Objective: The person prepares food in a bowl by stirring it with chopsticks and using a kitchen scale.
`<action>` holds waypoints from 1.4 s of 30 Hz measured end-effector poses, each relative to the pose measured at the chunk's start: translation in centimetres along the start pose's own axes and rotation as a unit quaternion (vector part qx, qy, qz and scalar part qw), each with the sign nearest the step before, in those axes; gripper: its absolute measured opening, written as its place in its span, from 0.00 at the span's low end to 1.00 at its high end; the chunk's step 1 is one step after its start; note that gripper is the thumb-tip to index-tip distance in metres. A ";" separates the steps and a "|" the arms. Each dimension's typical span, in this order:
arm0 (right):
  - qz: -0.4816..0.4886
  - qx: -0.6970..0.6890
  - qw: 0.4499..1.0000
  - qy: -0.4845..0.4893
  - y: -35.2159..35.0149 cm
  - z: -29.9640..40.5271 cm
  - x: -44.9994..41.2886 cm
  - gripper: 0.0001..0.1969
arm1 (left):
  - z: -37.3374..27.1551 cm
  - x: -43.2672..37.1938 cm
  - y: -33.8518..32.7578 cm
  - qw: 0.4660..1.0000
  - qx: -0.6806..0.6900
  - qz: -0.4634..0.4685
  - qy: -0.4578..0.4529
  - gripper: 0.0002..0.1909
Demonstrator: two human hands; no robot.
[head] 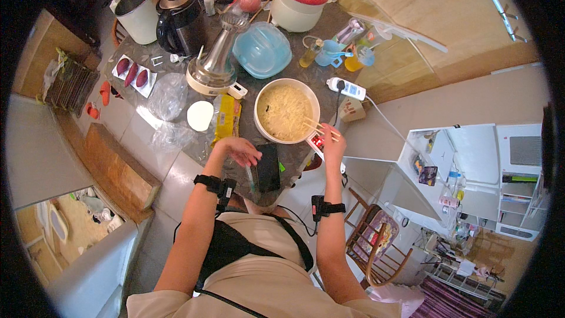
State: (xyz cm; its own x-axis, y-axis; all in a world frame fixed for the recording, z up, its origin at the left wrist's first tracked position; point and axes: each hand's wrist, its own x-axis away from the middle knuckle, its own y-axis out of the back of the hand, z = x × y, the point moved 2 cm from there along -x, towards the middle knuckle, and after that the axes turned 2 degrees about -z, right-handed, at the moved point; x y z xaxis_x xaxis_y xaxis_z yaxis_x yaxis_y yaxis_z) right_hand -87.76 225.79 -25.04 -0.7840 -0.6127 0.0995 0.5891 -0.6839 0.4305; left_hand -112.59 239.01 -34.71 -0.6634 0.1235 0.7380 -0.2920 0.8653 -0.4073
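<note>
My right hand (334, 142) grips a pair of wooden chopsticks (315, 126), whose tips rest in the noodles (284, 112) at the right side of an electric cooking pot (258, 127). Red lights glow on the pot's handle (316, 141), just beside that hand. My left hand (240, 151) hangs over the near part of the table with fingers loosely apart and nothing seen in it. Close to it lie a yellow plastic food packet (227, 117), a dark flat rectangular object (268, 168) and a thin clear object (251, 181). Left of the packet is a round white lid or disc (200, 115).
Behind the pot stand a blue plastic container (262, 49), a metal vessel on a cream base (214, 66), a black kettle (180, 22) and a red-lidded cooker (300, 4). A power strip (346, 88) lies at right. A wooden chair (377, 243) stands right of me.
</note>
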 end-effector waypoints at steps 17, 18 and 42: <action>0.011 0.015 1.000 0.015 -0.2 1.5 0.4 0.12 | 0.1 -0.4 -0.3 0.992 0.020 -0.102 -0.074 0.20; 0.010 0.015 1.000 0.016 -0.2 1.2 0.3 0.12 | -0.6 -0.1 -0.3 0.982 0.003 -0.150 -0.115 0.23; -0.007 0.032 0.997 0.066 0.0 -0.8 0.0 0.12 | -3.0 -0.6 0.2 0.953 0.096 -0.235 -0.167 0.23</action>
State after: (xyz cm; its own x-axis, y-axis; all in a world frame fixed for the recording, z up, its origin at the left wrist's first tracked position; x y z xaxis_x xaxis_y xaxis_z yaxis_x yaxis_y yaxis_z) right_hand -87.63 225.47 -25.74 -0.7574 -0.6525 -0.0246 0.5607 -0.6693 0.4875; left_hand -110.19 240.60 -33.59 -0.6017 -0.4444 0.6636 -0.7098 0.6786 -0.1891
